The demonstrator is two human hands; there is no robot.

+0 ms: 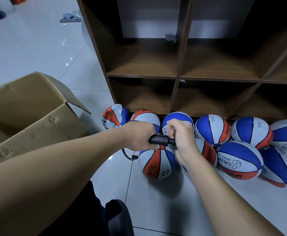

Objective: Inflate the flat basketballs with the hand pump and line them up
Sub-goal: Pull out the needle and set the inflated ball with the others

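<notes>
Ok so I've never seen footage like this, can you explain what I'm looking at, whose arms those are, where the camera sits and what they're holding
There is no machine here. The single picture comes from a camera worn on a person's head, looking forward and down, so the two bare arms are the wearer's own. The left hand has its grip on the barrel of a black hand pump; the right hand grips its other end. A thin black hose curls down from the pump. Below the hands, blue, white and orange basketballs lie in rough rows on the glossy white tiled floor, against a dark brown wooden cubby shelf. An open brown cardboard box sits on the left.
</notes>
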